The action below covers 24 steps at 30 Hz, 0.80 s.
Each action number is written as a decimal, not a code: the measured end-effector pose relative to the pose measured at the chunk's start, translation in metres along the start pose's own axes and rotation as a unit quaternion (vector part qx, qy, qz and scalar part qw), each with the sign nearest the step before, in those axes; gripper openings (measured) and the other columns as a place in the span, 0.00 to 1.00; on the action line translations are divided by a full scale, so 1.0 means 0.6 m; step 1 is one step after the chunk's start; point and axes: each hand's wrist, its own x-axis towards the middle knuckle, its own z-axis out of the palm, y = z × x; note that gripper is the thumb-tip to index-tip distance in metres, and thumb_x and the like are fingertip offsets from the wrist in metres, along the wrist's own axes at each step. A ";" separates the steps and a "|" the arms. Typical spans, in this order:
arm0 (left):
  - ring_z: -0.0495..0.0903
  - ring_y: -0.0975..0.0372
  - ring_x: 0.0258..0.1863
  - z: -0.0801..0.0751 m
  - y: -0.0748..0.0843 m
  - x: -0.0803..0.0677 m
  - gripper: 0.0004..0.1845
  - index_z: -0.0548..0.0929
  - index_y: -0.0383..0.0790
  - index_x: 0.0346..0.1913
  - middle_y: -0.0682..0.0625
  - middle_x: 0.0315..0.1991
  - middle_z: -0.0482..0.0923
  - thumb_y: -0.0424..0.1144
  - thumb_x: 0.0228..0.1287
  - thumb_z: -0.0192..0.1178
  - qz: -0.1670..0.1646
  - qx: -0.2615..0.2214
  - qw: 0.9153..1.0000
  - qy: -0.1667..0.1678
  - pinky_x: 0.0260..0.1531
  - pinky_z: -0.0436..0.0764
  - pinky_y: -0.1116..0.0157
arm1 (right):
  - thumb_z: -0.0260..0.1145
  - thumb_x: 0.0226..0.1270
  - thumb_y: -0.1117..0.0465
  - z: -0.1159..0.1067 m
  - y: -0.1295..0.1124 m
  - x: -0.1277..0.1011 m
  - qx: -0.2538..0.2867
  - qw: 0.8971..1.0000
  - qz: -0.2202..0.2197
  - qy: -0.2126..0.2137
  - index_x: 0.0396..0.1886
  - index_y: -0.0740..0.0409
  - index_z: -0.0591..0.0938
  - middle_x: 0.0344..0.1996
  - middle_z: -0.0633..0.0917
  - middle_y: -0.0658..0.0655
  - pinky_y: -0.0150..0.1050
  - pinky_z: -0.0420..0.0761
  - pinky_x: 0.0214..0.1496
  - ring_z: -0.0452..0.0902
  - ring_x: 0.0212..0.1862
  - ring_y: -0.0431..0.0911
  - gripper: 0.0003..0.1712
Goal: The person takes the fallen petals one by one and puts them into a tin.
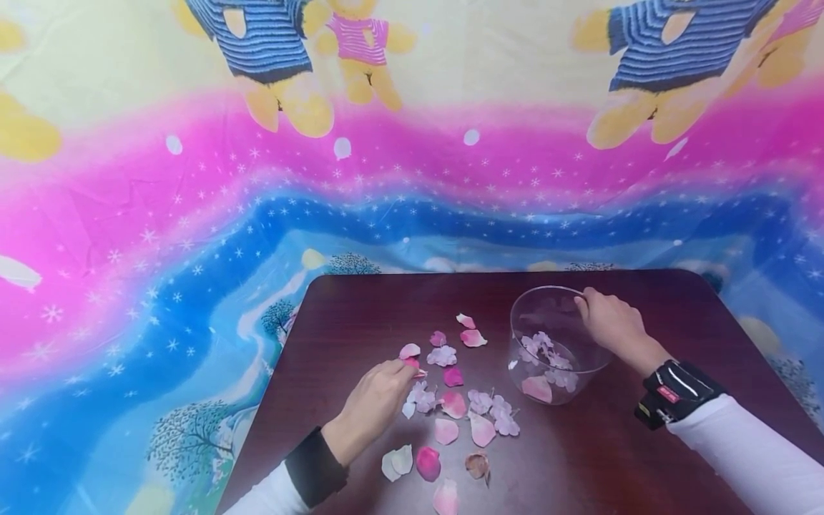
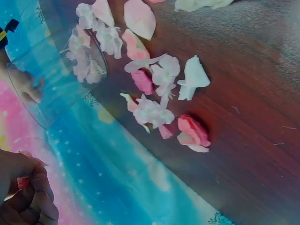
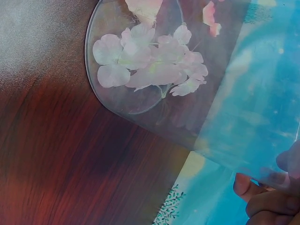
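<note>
My right hand grips the rim of a clear round container on the right of the table, fingers over its edge. Inside lie pale pink blossoms and a pink petal. Over the left of the scattered petals, my left hand pinches a pinkish-red petal between thumb and fingers. Close by its fingertips in the head view are a light pink petal and a pale blossom.
Across the middle of the dark wooden table are several loose petals, among them a magenta petal, white petals and a brown dried petal. Behind the table hangs a colourful printed cloth.
</note>
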 end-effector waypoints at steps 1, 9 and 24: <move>0.81 0.64 0.31 0.000 0.001 0.002 0.10 0.84 0.42 0.41 0.54 0.31 0.83 0.33 0.58 0.73 0.005 0.000 1.000 0.006 0.38 0.84 0.68 | 0.48 0.82 0.53 0.000 0.000 0.000 -0.001 1.000 0.001 -0.001 0.42 0.66 0.75 0.26 0.81 0.66 0.57 0.75 0.26 0.81 0.33 0.65 0.19; 0.80 0.64 0.32 -0.002 0.010 0.021 0.11 0.85 0.43 0.40 0.53 0.30 0.81 0.31 0.56 0.74 0.028 0.005 0.999 0.021 0.37 0.84 0.69 | 0.48 0.82 0.52 -0.002 0.002 0.000 -0.002 1.000 0.000 -0.002 0.42 0.66 0.75 0.28 0.83 0.68 0.60 0.76 0.27 0.81 0.35 0.68 0.20; 0.76 0.65 0.29 0.004 0.027 0.063 0.09 0.86 0.43 0.40 0.54 0.28 0.78 0.33 0.57 0.73 0.049 0.011 0.999 0.008 0.40 0.81 0.70 | 0.49 0.82 0.53 0.002 0.000 -0.002 -0.001 1.000 0.000 0.007 0.43 0.66 0.75 0.27 0.83 0.67 0.60 0.77 0.28 0.82 0.34 0.67 0.19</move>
